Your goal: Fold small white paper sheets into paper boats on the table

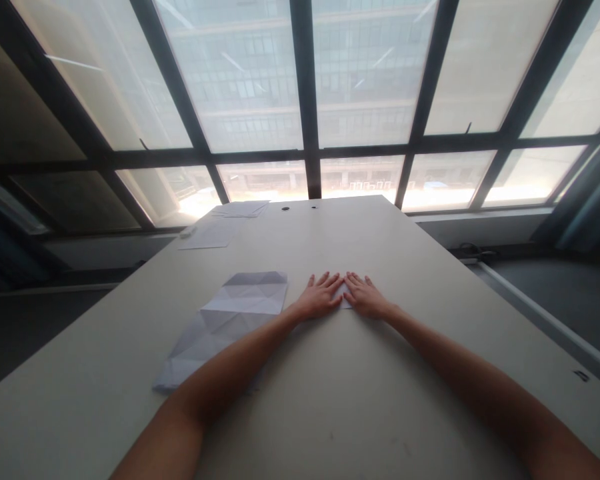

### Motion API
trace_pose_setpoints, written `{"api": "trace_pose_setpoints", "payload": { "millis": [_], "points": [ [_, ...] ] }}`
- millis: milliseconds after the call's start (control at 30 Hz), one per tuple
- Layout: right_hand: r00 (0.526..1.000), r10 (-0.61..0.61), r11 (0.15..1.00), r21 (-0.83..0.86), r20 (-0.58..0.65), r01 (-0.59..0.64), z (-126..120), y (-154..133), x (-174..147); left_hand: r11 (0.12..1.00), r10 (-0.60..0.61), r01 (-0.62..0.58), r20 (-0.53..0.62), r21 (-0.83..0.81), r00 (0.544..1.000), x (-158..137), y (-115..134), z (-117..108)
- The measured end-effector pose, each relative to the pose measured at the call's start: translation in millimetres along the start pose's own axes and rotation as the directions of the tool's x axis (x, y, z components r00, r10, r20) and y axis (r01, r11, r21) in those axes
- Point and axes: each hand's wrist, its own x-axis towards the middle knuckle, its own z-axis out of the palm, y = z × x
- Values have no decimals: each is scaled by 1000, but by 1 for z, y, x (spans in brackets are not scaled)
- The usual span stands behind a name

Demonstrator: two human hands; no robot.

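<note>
Leftmost on the worktop, ahead and left of both hands, lie flat white sheets; nearer, left of the left hand, is a creased white sheet, partly covered by the left forearm; well beyond the hands sit 2 small dark round spots; the left hand lies palm down, fingers extended, on a small white paper showing between the 2 hands; the right hand lies flat on it likewise, fingers stretched, fingertips close to the left's; far right of it, nearer the body, is a dark mark.
</note>
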Motion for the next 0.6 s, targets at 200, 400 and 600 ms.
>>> {"api": "trace_pose_setpoints", "payload": {
  "millis": [200, 400, 600],
  "points": [
    [1000, 19, 1000, 4, 24, -19, -2, 12, 4, 1000, 3, -4, 26, 21, 1000, 0, 0, -2],
    [998, 57, 998, -25, 7, -56, -1, 27, 8, 1000, 6, -6, 38, 19, 999, -1, 2, -5],
    [997, 73, 996, -56, -30, -75, 3, 33, 7, 1000, 6, -7, 42, 24, 999, -2, 3, -7]
  ]
}}
